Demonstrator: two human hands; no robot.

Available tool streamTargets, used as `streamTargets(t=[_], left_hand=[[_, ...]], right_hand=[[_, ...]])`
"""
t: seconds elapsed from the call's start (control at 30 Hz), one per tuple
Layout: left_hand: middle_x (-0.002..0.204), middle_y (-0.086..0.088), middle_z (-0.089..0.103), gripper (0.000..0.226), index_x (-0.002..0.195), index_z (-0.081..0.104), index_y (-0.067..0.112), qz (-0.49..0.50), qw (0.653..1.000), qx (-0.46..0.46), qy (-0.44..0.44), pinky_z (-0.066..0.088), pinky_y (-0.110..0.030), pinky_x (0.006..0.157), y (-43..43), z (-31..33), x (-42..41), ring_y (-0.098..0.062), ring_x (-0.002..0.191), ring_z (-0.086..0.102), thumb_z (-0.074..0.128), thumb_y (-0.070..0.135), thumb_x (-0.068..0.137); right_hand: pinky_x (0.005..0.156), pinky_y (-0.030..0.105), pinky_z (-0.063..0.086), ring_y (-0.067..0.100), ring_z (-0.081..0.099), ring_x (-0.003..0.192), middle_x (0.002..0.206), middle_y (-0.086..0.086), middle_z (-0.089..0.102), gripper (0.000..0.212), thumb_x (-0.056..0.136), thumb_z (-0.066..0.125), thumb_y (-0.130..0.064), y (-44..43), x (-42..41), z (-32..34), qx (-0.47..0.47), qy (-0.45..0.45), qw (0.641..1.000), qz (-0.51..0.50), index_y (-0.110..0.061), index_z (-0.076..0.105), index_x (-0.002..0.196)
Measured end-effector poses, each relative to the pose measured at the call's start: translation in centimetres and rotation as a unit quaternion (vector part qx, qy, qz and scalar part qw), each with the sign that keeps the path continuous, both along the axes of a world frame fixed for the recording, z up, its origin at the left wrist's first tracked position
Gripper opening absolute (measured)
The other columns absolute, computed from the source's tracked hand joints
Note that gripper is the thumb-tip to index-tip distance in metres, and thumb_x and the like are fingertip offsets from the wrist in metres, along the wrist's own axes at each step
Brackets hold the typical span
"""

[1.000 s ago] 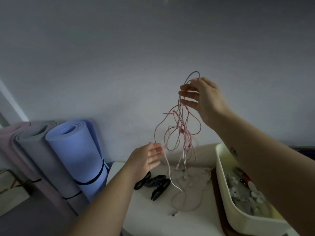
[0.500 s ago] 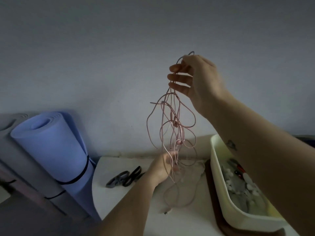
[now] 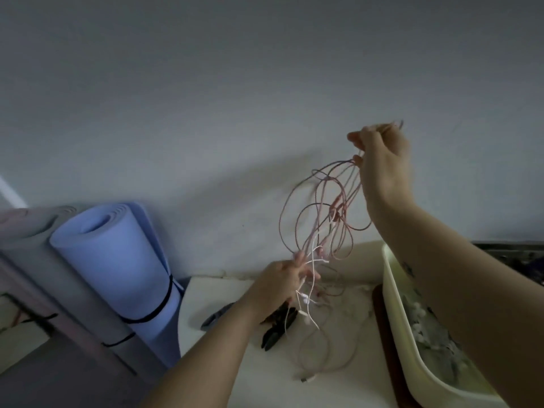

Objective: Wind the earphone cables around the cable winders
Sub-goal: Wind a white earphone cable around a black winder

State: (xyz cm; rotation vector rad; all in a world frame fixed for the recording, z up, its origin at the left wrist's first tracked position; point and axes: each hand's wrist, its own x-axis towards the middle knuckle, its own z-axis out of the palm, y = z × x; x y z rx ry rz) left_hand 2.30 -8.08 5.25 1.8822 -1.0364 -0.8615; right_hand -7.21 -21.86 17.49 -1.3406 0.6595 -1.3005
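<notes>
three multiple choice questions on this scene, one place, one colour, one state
1. Where is the cream tub? A) right of the earphone cables B) on the mats C) on the floor
2. What colour is the rolled mat nearest the table? A) green B) blue C) red
3. How are the earphone cables? A) wound on a winder B) coiled on the floor C) tangled, held up in the air
Answers: 1 A, it sits at the table's right side; 2 B, its surface is pale blue; 3 C, the right hand holds the top, the left hand the lower strands.
</notes>
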Motion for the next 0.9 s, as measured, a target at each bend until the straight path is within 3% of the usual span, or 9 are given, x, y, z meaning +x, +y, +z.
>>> streamTargets(t=[0.1,0.17,0.23,0.37,0.5,0.6,0.7,0.8,0.9], left_hand=[[0.051,0.009,0.031,0.045,0.082,0.07,0.019,0.042,0.995,-0.043,0.074,0.039,-0.013,0.052,0.9,2.9,0.4,-0.005,0.044,0.036,0.036,0.041,0.102],[0.054,0.006,0.034,0.037,0.077,0.071,0.026,0.038,0.998,-0.051,0.005,0.04,-0.021,0.06,1.3,4.7,0.5,-0.009,0.049,0.039,0.045,0.04,0.1],[0.062,-0.002,0.039,0.035,0.076,0.071,0.031,0.032,0.994,-0.043,-0.096,0.038,-0.027,0.064,1.4,6.2,0.7,-0.015,0.059,0.041,0.046,0.042,0.098],[0.065,-0.006,0.043,0.034,0.07,0.07,0.031,0.042,0.983,-0.075,-0.162,0.037,-0.03,0.065,1.3,9.4,0.9,-0.018,0.062,0.038,0.05,0.04,0.097],[0.065,-0.003,0.045,0.038,0.067,0.072,0.032,0.079,0.977,-0.147,-0.136,0.041,-0.025,0.069,1.3,11.6,0.6,-0.014,0.063,0.044,0.05,0.037,0.098],[0.062,-0.001,0.044,0.036,0.068,0.069,0.026,0.118,0.961,-0.208,-0.137,0.037,-0.022,0.063,1.4,12.8,0.5,-0.011,0.059,0.042,0.051,0.032,0.098],[0.062,0.011,0.051,0.033,0.072,0.067,0.024,0.168,0.944,-0.27,-0.09,0.04,-0.016,0.068,1.4,13.5,0.8,0.001,0.06,0.048,0.049,0.029,0.099],[0.07,0.007,0.059,0.034,0.072,0.063,0.017,0.185,0.937,-0.296,0.028,0.05,-0.029,0.079,1.5,13.8,0.8,-0.01,0.073,0.056,0.047,0.026,0.101],[0.091,0.001,0.064,0.033,0.073,0.059,0.013,0.176,0.932,-0.305,0.088,0.054,-0.03,0.073,2.0,13.9,0.6,-0.012,0.065,0.054,0.045,0.022,0.102]], right_hand=[[0.075,0.022,0.046,0.003,0.056,0.08,0.101,-0.002,0.067,0.014,0.095,0.044,-0.02,-0.5,-0.2,-1.9,-0.033,0.095,0.994,-0.028,-0.015,0.057,0.094],[0.057,0.02,0.037,0.0,0.049,0.06,0.096,0.0,0.068,0.015,0.095,0.045,-0.02,-0.4,-0.4,-3.3,-0.055,0.161,0.985,-0.027,-0.014,0.058,0.094],[0.051,0.019,0.036,0.002,0.048,0.054,0.088,0.003,0.069,0.011,0.094,0.048,-0.019,-0.3,-0.7,-4.4,-0.09,0.224,0.97,0.002,-0.016,0.058,0.089],[0.066,0.023,0.042,0.015,0.06,0.078,0.084,-0.001,0.067,0.011,0.087,0.062,-0.022,-0.1,-1.2,-6.7,-0.185,0.369,0.907,0.082,-0.016,0.062,0.095],[0.096,0.03,0.042,0.015,0.053,0.106,0.082,-0.022,0.056,0.035,0.078,0.068,-0.031,0.0,-1.3,-8.3,-0.237,0.465,0.843,0.133,-0.022,0.061,0.112],[0.105,0.031,0.034,0.014,0.041,0.121,0.097,-0.019,0.057,0.033,0.083,0.061,-0.028,-0.3,-1.8,-9.2,-0.261,0.555,0.777,0.144,-0.028,0.059,0.116],[0.097,0.029,0.041,0.02,0.052,0.116,0.109,-0.004,0.061,0.022,0.089,0.052,-0.022,-0.8,-2.0,-10.4,-0.251,0.578,0.77,0.103,-0.025,0.063,0.108],[0.076,0.025,0.048,0.021,0.061,0.095,0.099,0.002,0.064,0.02,0.091,0.049,-0.013,-1.2,-1.8,-10.7,-0.15,0.556,0.799,0.172,-0.014,0.065,0.103],[0.059,0.028,0.042,0.024,0.058,0.075,0.074,0.002,0.06,0.021,0.093,0.045,-0.02,-2.3,-2.2,-10.6,-0.102,0.533,0.833,0.106,-0.016,0.056,0.075]])
